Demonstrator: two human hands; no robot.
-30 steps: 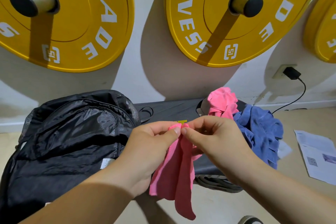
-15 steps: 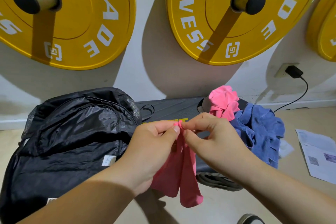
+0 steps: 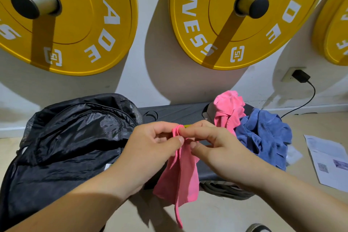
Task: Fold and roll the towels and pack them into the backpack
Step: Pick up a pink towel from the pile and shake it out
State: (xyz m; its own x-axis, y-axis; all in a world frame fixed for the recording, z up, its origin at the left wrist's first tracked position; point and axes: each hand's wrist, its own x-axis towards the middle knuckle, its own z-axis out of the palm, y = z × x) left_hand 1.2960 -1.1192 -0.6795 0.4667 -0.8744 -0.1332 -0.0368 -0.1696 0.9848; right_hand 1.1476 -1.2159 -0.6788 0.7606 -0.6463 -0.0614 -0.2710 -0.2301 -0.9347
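Hanging limp at frame centre, a pink towel (image 3: pixel 178 171) is pinched at its bunched top edge by the left hand (image 3: pixel 150 149) and the right hand (image 3: pixel 216 149), thumb and forefinger clamped on cloth. It is judged light, soft and floppy, with no stiffness; the corners are best taken and the cloth spread before folding.

The black backpack (image 3: pixel 71 137) lies at 9 o'clock on the bench (image 3: pixel 175 114). Its zip appears closed, though the view is poor, and its contents cannot be seen.

A second pink towel (image 3: pixel 227 111) and a blue towel (image 3: pixel 263 137) are heaped unfolded at 2 o'clock.
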